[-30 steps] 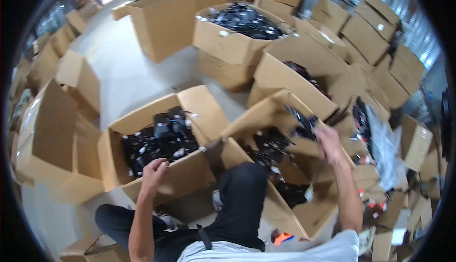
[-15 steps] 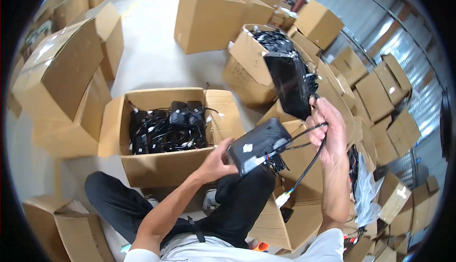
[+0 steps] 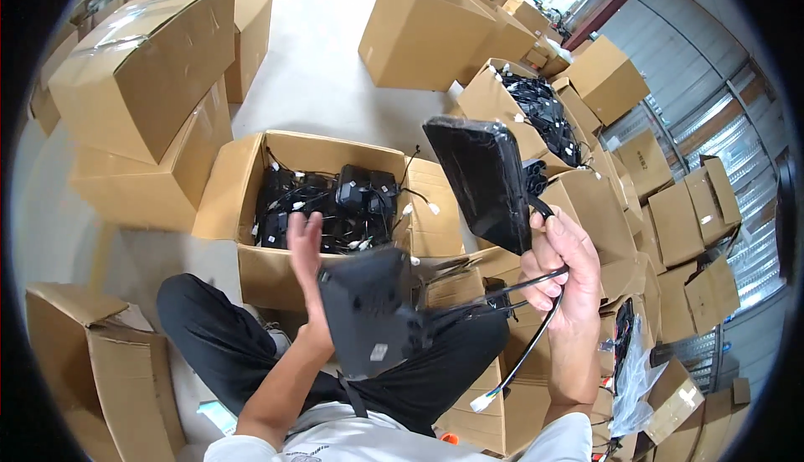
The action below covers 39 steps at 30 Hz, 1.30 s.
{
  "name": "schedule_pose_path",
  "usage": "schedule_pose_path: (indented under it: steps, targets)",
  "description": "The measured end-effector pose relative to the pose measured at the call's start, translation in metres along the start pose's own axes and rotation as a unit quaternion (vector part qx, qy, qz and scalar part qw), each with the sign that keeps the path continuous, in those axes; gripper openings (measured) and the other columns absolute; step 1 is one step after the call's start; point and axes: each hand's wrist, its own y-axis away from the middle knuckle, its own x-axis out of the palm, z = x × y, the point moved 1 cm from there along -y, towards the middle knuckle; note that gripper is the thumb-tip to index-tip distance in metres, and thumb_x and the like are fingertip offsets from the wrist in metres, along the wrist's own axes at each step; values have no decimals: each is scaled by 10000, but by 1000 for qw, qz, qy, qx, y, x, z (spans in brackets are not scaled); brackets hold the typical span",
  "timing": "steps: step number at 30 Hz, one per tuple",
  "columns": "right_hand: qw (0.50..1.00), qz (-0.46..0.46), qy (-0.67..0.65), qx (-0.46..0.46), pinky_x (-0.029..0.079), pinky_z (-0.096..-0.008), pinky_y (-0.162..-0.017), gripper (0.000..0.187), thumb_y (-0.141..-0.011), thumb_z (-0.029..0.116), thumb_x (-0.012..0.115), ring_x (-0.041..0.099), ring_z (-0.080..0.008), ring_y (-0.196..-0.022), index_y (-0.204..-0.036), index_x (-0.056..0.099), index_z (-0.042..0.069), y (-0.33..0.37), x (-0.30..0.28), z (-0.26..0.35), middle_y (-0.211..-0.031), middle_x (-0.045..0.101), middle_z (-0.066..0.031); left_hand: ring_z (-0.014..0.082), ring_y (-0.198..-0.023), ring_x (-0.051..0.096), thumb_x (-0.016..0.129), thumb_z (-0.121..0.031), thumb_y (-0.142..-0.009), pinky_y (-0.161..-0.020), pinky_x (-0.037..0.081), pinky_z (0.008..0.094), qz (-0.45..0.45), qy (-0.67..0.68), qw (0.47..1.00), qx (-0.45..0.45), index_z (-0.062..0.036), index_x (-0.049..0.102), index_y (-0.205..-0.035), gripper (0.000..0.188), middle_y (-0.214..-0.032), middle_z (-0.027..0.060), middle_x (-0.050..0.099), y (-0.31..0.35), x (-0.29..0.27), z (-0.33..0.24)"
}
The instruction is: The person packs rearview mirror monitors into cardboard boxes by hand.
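Note:
My right hand is raised and closed around the black cables of two black, flat-cased display units. One display unit, with a glossy dark face, stands tilted just above and left of that fist. The other display unit, its back with a small white label toward me, hangs over my lap and is smeared by motion. Beside its left edge is my left hand, fingers stretched upward; whether the palm touches the casing is unclear. A loose cable end with a white connector dangles below my right hand.
Ahead of my knees an open carton holds several black units with tangled cables. Another carton of black cabled parts stands at the far right. Stacked cartons rise on the left; an open carton is near my left side.
The second display unit has swung left and turned its back to me. My left hand has gone from gripping its edge to stretched fingers. The view has shifted slightly left.

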Motion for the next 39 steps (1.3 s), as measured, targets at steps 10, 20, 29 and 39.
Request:
schedule_pose_path:
  steps: [10, 20, 29, 39]
  targets:
    - [993, 97, -62, 7, 298, -250, -334, 213, -1029, 166, 529, 341, -88, -404, -1103, 580, -26, -6, 53, -24, -560, 391, 10, 278, -1362, 456, 604, -717, -833, -1149, 344, 459, 320, 555, 625, -447, -64, 312, -1538, 1004, -1486, 127, 472, 111, 52, -11]
    - [985, 99, 36, -136, 332, -246, -344, 220, -1021, 200, 563, 360, -82, -398, -1084, 579, -10, -10, 38, -29, -553, 390, 16, 248, -975, 673, 462, -588, -990, -838, 581, 395, 176, 576, 528, -598, -65, 546, -1328, 629, -1156, 159, 669, 86, 14, 23]
    - [758, 169, 566, -275, 533, -370, -719, 139, -906, 22, 657, 674, -325, -788, -1034, 657, -32, -28, 10, -68, -894, 673, -181, 177, -1043, 662, 513, -164, -1041, -891, 567, 335, 95, 415, 697, -577, -34, 488, -1377, 361, -1202, 88, 645, 1, -43, 20]
    - [831, 173, 516, -114, 541, -367, -751, 152, -953, 75, 625, 675, -361, -839, -1067, 657, -21, -9, -20, -159, -946, 676, -201, 193, -1140, 622, 566, -394, -1013, -972, 531, 374, 162, 357, 729, -561, -50, 443, -1421, 548, -1298, 102, 601, 28, -56, 12]
